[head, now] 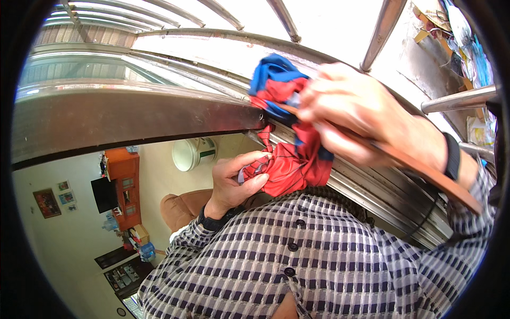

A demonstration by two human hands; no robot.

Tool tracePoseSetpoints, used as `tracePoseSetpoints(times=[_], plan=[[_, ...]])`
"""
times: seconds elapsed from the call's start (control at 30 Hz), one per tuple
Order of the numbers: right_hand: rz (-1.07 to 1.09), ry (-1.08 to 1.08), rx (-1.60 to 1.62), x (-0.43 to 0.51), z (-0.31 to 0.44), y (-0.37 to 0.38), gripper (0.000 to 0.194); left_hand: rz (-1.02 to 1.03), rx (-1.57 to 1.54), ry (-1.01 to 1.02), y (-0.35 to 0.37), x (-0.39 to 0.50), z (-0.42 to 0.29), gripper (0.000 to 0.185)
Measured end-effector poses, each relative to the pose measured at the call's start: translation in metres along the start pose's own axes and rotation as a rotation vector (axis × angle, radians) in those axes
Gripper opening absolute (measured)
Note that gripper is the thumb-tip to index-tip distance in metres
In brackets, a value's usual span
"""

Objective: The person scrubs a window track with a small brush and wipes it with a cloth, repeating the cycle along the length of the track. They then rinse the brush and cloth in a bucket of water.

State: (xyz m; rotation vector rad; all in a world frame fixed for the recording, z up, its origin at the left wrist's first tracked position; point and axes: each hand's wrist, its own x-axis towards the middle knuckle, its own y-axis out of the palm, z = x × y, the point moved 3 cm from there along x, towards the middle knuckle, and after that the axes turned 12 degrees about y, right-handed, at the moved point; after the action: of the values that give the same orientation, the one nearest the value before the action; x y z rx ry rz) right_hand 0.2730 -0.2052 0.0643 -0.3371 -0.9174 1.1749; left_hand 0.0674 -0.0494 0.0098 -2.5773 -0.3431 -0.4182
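A red and blue cloth (295,167) with dark lines lies bunched over the metal window track (358,187), against the end of the sliding window's metal frame (139,115). My left hand (239,179) pinches a gathered corner of it between thumb and fingers. In my right hand (354,107), blurred, is a flat brown stick (430,175), wooden by its look. One end of the stick reaches to the blue and red upper bunch of the cloth; the other extends back past my wrist. Whether my right fingers also hold cloth cannot be told.
Metal bars (382,36) stand beyond the track. Hanging bags and other items (474,60) are at the upper right. Inside the room are a white bucket (187,153), a brown upholstered seat (179,207) and an orange-brown cabinet (127,187). A dark cable runs by the track at right.
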Motion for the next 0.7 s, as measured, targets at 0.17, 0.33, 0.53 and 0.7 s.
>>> tracePoseSetpoints(times=[0.17, 0.33, 0.53, 0.7], plan=[[-0.023, 0.069, -0.078, -0.037, 0.033, -0.022, 0.023, 0.012, -0.014, 0.014, -0.002, -0.001, -0.001, 0.036], [0.063, -0.136, -0.09, 0.011, 0.009, 0.005, 0.03, 0.039, -0.014, -0.014, -0.004, -0.005, 0.001, 0.039], [0.038, 0.121, 0.034, 0.053, -0.027, 0.006, 0.021, -0.02, -0.108, -0.167, 0.009, -0.009, 0.018, 0.05], [0.122, 0.39, 0.11, 0.015, -0.023, -0.011, 0.013, 0.025, -0.193, -0.251, 0.014, -0.008, 0.019, 0.066]])
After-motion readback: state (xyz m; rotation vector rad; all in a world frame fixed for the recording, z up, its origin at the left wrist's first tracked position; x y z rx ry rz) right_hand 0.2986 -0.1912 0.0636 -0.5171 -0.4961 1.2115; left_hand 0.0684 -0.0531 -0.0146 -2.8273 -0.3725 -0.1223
